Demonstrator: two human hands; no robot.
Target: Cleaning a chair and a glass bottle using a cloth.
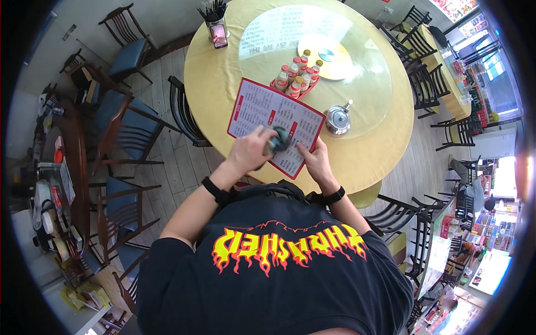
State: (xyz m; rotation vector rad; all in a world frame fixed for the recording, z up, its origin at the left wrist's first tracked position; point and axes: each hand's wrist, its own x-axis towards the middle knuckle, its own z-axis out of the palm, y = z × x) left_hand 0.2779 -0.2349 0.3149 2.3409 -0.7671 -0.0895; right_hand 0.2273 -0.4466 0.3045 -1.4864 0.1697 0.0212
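Note:
A red-edged, printed menu card [254, 103] is tilted above the near side of the round table [385, 151]. My right hand [317, 163] grips its lower right edge, thumb on the front face. My left hand [251, 149] is closed around a bunched dark teal cloth [281, 139], which lies against the middle of the card. Motion smears the cloth and the left fingertips a little. Just beyond the card's far edge, several small bottles [293, 72] with red and yellow caps stand in a red caddy [312, 87].
To the right of the card sits a metal teapot [338, 120] on the glass turntable [368, 100]. A phone [218, 36] leans against a holder of dark sticks [212, 14] at the far left. A black chair [187, 114] touches the table's left side; blue-seated chairs [131, 120] stand farther left.

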